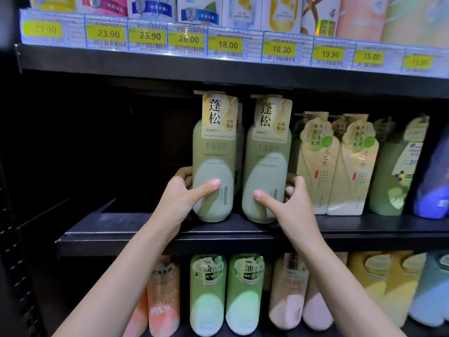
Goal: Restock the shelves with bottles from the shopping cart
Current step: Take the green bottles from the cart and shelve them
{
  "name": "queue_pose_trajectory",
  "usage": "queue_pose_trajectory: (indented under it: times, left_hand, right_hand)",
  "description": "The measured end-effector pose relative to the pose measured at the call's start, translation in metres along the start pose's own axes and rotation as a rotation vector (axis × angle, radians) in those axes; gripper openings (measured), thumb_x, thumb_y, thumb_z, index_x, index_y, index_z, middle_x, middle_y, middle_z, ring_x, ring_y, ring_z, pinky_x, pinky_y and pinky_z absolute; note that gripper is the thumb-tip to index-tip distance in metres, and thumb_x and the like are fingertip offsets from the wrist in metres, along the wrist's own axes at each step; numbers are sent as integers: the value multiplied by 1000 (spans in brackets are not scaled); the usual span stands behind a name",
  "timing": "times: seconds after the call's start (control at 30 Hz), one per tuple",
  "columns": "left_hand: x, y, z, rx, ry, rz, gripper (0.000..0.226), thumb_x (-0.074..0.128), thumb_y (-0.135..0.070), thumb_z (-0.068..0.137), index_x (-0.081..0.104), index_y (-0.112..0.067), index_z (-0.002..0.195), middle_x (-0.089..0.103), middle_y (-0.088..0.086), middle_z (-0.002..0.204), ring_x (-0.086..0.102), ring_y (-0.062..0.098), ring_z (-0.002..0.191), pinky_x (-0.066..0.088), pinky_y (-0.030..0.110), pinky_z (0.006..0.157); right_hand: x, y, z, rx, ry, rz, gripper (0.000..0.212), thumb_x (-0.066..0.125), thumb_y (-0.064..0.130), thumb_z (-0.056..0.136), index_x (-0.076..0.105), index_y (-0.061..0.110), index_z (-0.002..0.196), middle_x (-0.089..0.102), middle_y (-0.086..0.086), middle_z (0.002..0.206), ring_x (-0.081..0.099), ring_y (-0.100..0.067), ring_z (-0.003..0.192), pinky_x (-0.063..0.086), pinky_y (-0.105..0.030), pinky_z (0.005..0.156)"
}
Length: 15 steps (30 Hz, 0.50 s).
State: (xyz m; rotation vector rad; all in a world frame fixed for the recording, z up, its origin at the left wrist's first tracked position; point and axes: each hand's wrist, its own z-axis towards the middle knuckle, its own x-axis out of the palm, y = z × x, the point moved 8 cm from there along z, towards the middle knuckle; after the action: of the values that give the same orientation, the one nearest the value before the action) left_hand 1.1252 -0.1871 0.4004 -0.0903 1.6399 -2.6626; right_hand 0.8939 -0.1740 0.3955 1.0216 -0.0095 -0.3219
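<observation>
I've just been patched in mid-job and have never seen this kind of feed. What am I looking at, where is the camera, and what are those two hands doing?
There is no machine here: a person wears one wide-angle camera on the head, looking forward and down at a dark shop shelf. The left hand grips a pale green plastic pump bottle with a cream neck tag; the right hand grips a second matching pale green bottle beside it. Both bottles stand upright on the shelf. To their right stand cream-wrapped bottles. The space left of the bottles is dark. Yellow price tags line the shelf above, and more green and pink bottles sit below. The cart is not in view.
</observation>
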Motion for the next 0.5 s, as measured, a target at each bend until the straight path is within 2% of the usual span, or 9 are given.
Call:
queue_pose_trajectory:
  times: [0.07, 0.13, 0.23, 0.37, 0.5]
  left_hand:
    - [-1, -1, -1, 3, -13, 0, 82, 81, -50, 46, 55, -17, 116, 73, -1, 105, 70, 11, 94, 56, 24, 76]
    - [-2, -1, -2, 7, -19, 15, 80, 82, -52, 45, 57, -20, 114, 74, -5, 101, 71, 8, 92, 55, 19, 69]
    - [-5, -1, -2, 14, -33, 58, 73, 87, -49, 47, 58, -25, 110, 74, -12, 95, 70, 4, 88, 54, 15, 66]
    - [-4, -3, -4, 35, -49, 79, 63, 85, -44, 49, 59, -28, 104, 74, -14, 91, 69, 1, 86, 52, 11, 64]
    - [0, -10, -7, 102, -65, 193, 46, 86, -34, 62, 56, -33, 97, 72, -13, 89, 67, -4, 81, 48, 7, 61]
  right_hand:
    - [2, -1, 0, 6, 31, -1, 47, 78, 29, 76, 46, 24, 110, 66, 8, 106, 66, 4, 86, 51, -14, 67]
    - [1, 2, -1, -17, 14, -32, 42, 76, 32, 76, 50, 23, 109, 66, 8, 108, 65, -4, 95, 50, -18, 73]
    - [1, 10, -5, -51, -53, -156, 62, 82, 48, 62, 50, 20, 107, 61, 1, 111, 59, -16, 102, 49, -33, 84]
    - [-1, 14, -7, -66, -139, -238, 79, 88, 45, 56, 44, 18, 116, 60, -2, 116, 56, -20, 107, 44, -33, 85]
    - [-4, 12, -7, -65, -188, -260, 80, 87, 44, 61, 43, 15, 120, 60, -5, 119, 57, -24, 109, 44, -33, 85]
